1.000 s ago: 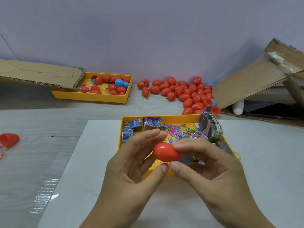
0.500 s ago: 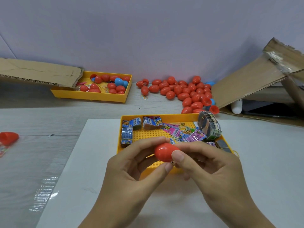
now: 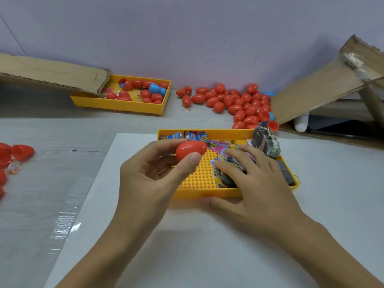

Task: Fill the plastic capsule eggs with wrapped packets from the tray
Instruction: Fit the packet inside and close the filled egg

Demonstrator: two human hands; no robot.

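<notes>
My left hand [image 3: 149,175] pinches a closed red capsule egg [image 3: 190,149] between thumb and fingers, above the left part of the yellow packet tray [image 3: 199,185]. My right hand [image 3: 253,183] lies over the tray's right half, fingers spread and straight, its fingertips touching the wrapped packets [image 3: 223,147] there. Blue and pink packets line the tray's far edge, and a banded bundle of packets [image 3: 266,143] stands at its far right corner.
A heap of red eggs [image 3: 234,102] lies at the back by the wall. A second yellow tray [image 3: 124,102] with red and blue eggs sits back left, under a cardboard flap [image 3: 52,73]. More red egg halves [image 3: 20,151] lie far left. A cardboard box [image 3: 324,88] leans at right.
My right hand has let go of the red egg and dropped onto the packets in the tray. The left hand now holds the egg alone, moved slightly up and away from me.
</notes>
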